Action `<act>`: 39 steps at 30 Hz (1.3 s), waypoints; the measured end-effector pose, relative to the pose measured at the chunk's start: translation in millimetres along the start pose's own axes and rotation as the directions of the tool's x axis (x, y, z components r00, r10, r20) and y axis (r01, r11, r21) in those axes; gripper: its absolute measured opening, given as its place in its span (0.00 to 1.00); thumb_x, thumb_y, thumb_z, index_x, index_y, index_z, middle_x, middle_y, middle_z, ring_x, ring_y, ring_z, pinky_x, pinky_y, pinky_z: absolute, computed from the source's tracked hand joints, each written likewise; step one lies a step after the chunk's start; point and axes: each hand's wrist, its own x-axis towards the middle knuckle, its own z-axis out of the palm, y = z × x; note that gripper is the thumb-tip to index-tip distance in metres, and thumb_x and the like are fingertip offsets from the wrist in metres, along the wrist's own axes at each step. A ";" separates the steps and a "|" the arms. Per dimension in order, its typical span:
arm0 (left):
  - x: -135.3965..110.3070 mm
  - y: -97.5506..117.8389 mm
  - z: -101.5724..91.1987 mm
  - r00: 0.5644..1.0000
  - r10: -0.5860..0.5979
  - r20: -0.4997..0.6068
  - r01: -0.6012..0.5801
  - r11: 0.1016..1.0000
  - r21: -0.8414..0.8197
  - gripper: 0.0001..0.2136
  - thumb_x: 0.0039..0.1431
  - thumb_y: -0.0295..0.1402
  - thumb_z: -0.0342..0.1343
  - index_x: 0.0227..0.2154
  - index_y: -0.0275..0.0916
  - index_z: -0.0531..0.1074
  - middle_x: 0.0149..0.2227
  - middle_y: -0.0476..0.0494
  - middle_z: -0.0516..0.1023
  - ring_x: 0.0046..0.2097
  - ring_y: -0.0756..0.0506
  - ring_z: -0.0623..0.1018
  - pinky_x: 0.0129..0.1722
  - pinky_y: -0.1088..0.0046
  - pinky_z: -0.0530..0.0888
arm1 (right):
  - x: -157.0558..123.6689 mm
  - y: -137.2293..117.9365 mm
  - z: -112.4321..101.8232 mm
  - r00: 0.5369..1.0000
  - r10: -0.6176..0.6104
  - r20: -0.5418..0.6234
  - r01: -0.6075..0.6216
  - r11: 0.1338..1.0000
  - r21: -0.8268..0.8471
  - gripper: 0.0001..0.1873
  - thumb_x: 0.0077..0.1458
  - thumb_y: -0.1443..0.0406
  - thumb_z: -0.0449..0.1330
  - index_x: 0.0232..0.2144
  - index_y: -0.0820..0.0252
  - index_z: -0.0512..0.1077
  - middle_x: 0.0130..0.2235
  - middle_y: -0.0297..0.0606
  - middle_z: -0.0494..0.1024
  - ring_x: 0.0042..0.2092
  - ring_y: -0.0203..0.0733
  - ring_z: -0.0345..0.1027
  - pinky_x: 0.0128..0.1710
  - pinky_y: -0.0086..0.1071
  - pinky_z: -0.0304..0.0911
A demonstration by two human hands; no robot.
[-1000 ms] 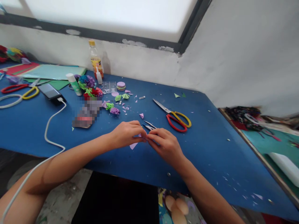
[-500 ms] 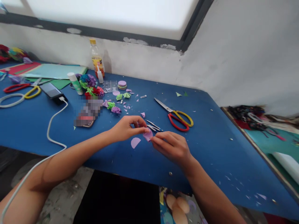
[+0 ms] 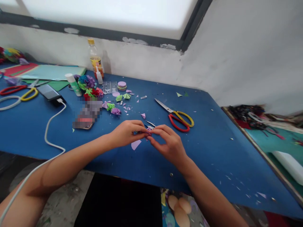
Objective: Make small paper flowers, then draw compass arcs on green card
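Between my fingertips is a small crumpled piece of purple paper (image 3: 148, 133). My left hand (image 3: 129, 133) pinches it from the left, and my right hand (image 3: 168, 142) pinches it from the right; the fingers cover most of it. A flat purple paper piece with a curved edge (image 3: 136, 144) lies on the blue table (image 3: 151, 170) just below my left fingers. Behind my fingertips lie slim pointed metal tools (image 3: 151, 124), partly hidden. Large scissors (image 3: 180, 119) with red and yellow handles rest with blades spread, to the right of the tools.
Left of my hands are paper flowers (image 3: 115, 111), purple scraps, a phone (image 3: 86, 117) and another phone (image 3: 48, 92) on a white cable (image 3: 47, 134). A glue stick (image 3: 74, 85), a bottle (image 3: 95, 60) and a stack of paper discs (image 3: 121, 85) stand toward the wall.
The purple paper was a flatter, rounded piece and is now crumpled small between my fingers. My hands have come closer together, and the view has shifted slightly.
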 end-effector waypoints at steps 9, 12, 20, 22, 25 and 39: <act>-0.7 1.5 5.8 0.998 0.054 -0.042 -0.049 0.994 0.096 0.11 0.63 0.28 0.50 0.37 0.33 0.78 0.33 0.40 0.78 0.32 0.51 0.76 0.30 0.77 0.75 | -3.3 2.6 0.8 0.999 0.046 -0.022 -0.047 0.995 -0.087 0.03 0.57 0.67 0.59 0.34 0.60 0.72 0.33 0.40 0.77 0.35 0.39 0.72 0.37 0.33 0.69; -2.6 -1.9 8.6 0.997 0.061 -0.057 -0.054 0.991 0.124 0.10 0.63 0.29 0.51 0.38 0.35 0.78 0.33 0.41 0.78 0.32 0.51 0.76 0.31 0.76 0.75 | -2.5 1.9 0.8 1.000 0.012 -0.022 -0.014 0.995 -0.101 0.03 0.58 0.68 0.58 0.34 0.60 0.72 0.33 0.39 0.77 0.34 0.38 0.71 0.36 0.32 0.69; -2.6 -1.8 10.8 0.980 0.118 -0.161 -0.098 0.987 0.127 0.09 0.62 0.32 0.54 0.32 0.35 0.79 0.30 0.43 0.79 0.30 0.52 0.77 0.30 0.79 0.75 | -1.9 1.2 0.3 0.997 -0.077 -0.021 0.073 0.988 -0.135 0.03 0.59 0.69 0.57 0.35 0.60 0.71 0.33 0.40 0.77 0.34 0.38 0.70 0.36 0.31 0.68; -2.2 -0.4 10.9 0.973 0.143 -0.181 -0.119 0.984 0.135 0.09 0.61 0.33 0.55 0.30 0.35 0.79 0.29 0.44 0.79 0.30 0.52 0.77 0.30 0.79 0.75 | -3.1 0.4 0.4 0.996 -0.084 -0.028 0.080 0.991 -0.107 0.03 0.59 0.70 0.57 0.35 0.61 0.71 0.33 0.40 0.77 0.34 0.38 0.70 0.36 0.30 0.68; -2.3 1.2 11.5 0.957 0.195 -0.213 -0.167 0.975 0.145 0.09 0.60 0.33 0.57 0.27 0.35 0.78 0.27 0.44 0.78 0.29 0.52 0.77 0.31 0.79 0.76 | -5.0 -1.3 1.9 0.997 -0.069 -0.041 0.067 0.996 -0.056 0.06 0.59 0.72 0.56 0.34 0.59 0.71 0.33 0.39 0.77 0.34 0.37 0.71 0.35 0.30 0.68; -0.5 8.4 4.9 0.899 0.317 -0.302 -0.244 0.935 0.256 0.03 0.60 0.28 0.57 0.33 0.37 0.75 0.29 0.46 0.77 0.31 0.53 0.77 0.32 0.80 0.76 | -4.3 -1.6 5.7 0.884 0.435 0.169 -0.430 0.621 0.655 0.18 0.59 0.57 0.57 0.50 0.54 0.68 0.50 0.44 0.73 0.44 0.40 0.72 0.37 0.33 0.72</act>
